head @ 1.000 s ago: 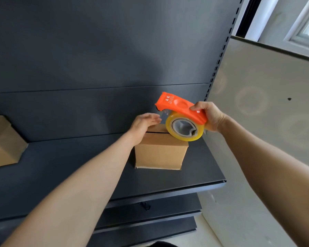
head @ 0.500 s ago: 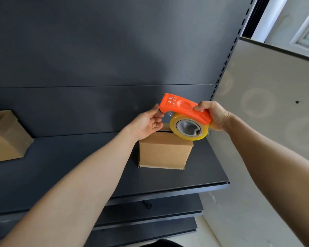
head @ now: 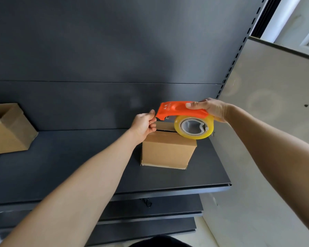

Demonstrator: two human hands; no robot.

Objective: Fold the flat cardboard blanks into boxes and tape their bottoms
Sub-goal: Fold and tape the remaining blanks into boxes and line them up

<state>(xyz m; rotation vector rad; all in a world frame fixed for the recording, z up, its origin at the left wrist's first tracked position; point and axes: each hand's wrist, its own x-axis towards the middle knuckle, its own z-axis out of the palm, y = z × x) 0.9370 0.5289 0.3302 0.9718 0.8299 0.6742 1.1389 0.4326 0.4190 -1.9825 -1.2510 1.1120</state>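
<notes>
1. Your left forearm [head: 82, 184] runs from the lower left of the frame up toward the centre; your right forearm [head: 275, 148] comes in from the lower right, and both are stretched out over the shelf.
2. The dark shelf [head: 70, 166] crosses the middle of the frame, its front edge ending at lower right of centre.
3. The cardboard box [head: 168, 150] stands on that shelf just right of centre, with a dark slit showing along its top.
4. Your left hand [head: 144, 124] sits at the box's upper left corner, wrist bent up, fingers curled, and the thumb tip against the nose of the tape dispenser [head: 178, 109]. Whether those fingers pinch a tape end cannot be told.
5. Your right hand [head: 210, 108] grips the orange dispenser from its rear end, thumb laid flat on the side facing you and fingers wrapped behind. The dispenser is held level just above the box, and its yellowish tape roll [head: 194, 126] overlaps the box's top right edge.
6. A second box [head: 9, 129] lies on its side at the left edge, well apart.
7. The dark back panel [head: 114, 50] fills the upper frame.
</notes>
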